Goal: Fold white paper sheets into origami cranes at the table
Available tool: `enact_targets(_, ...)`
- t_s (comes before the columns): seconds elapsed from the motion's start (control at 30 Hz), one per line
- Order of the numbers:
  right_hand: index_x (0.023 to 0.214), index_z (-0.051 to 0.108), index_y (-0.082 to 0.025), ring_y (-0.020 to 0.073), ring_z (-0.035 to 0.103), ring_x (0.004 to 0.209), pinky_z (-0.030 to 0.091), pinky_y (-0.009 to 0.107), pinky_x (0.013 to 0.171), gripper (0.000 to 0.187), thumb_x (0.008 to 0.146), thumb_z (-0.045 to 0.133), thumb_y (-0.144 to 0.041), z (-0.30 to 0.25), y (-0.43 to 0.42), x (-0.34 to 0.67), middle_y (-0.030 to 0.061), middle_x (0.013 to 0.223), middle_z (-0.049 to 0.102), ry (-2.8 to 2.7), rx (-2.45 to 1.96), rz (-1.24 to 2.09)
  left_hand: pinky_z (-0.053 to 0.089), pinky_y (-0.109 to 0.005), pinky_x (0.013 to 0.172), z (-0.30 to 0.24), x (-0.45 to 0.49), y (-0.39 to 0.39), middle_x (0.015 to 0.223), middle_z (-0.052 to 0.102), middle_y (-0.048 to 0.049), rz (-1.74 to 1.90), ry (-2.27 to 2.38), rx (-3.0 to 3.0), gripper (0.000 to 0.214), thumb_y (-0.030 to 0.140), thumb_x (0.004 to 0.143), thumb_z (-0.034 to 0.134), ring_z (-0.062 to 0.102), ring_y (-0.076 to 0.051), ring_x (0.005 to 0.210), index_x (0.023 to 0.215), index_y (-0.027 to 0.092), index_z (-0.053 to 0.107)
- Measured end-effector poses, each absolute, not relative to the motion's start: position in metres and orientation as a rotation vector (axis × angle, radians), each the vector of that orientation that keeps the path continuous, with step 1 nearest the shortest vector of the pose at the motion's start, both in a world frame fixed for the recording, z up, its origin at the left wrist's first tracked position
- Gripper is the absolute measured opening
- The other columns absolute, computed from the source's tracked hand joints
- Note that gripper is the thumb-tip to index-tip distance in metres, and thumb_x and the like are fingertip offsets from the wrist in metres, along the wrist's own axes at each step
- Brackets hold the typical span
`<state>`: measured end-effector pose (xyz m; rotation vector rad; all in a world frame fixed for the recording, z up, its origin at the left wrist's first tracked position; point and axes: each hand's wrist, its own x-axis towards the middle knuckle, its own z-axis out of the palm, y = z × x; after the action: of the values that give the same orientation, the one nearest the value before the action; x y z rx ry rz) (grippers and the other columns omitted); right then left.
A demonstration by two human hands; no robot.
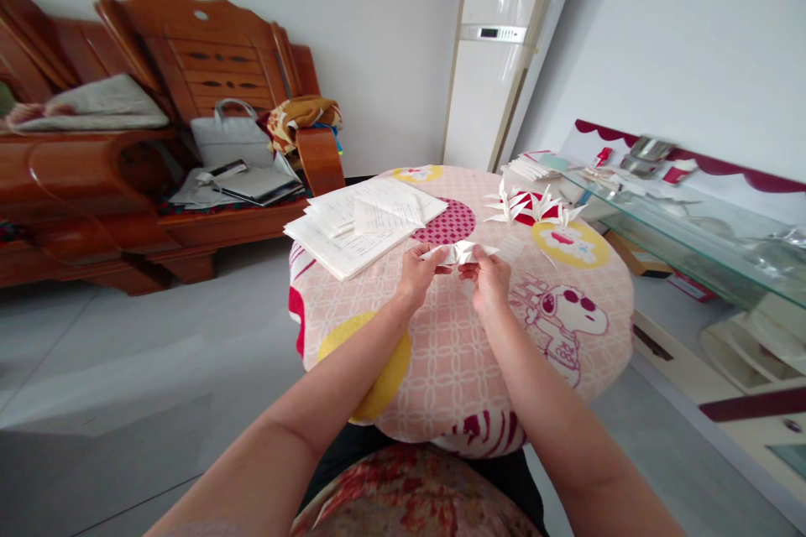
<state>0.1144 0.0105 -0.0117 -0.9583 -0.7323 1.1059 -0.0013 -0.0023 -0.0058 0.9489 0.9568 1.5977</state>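
Both hands hold a small folded white paper figure [458, 252] above the round table [466, 369], which wears a pink patterned cloth. My left hand [416, 272] pinches the figure's left side. My right hand [489, 277] pinches its right side from below. Several finished folded paper figures [535, 206], white with red, lie at the far right of the table. A stack of white paper sheets [358, 226] lies at the far left of the table.
A wooden sofa [151, 151] with a grey bag [230, 138] and papers stands at the left. A tall white air conditioner [497, 42] stands in the corner. A glass shelf [693, 218] with small items runs along the right wall. Grey floor lies to the left.
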Motion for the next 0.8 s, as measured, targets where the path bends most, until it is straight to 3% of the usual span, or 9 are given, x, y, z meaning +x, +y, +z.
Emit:
enact_targets(0.13,0.063,0.062,-0.016,0.0122,0.054,0.037,0.04,0.021,0.035,0.027,0.074,0.074,-0.037,-0.009,0.01,0.118,0.0008,0.046,0.062,-0.796,-1.03,1.118,0.056,-0.025,0.057,-0.003,-0.002,-0.004,0.06,0.058,0.0008,1.617,0.951,0.985,0.028,0.034,0.063,0.078,0.055,-0.01,0.058,0.057,0.015,0.059)
enact_targets(0.4,0.059,0.062,-0.016,0.0134,0.054,0.034,0.039,0.021,0.031,0.022,0.075,0.072,-0.027,0.001,0.009,0.127,0.0025,0.045,0.063,-0.787,-1.123,1.315,0.055,-0.026,0.056,-0.006,-0.007,0.0,0.061,0.062,-0.0014,1.505,0.989,0.938,0.024,0.031,0.061,0.078,0.059,-0.013,0.057,0.059,0.015,0.06)
enact_targets(0.8,0.062,0.064,-0.014,0.0116,0.055,0.037,0.043,0.019,0.035,0.021,0.081,0.068,-0.021,0.002,0.008,0.126,0.0027,0.045,0.063,-0.696,-1.049,1.484,0.056,-0.027,0.063,-0.006,-0.01,0.002,0.063,0.062,0.0003,1.447,0.886,0.812,0.034,0.033,0.052,0.084,0.059,-0.011,0.06,0.058,0.015,0.056)
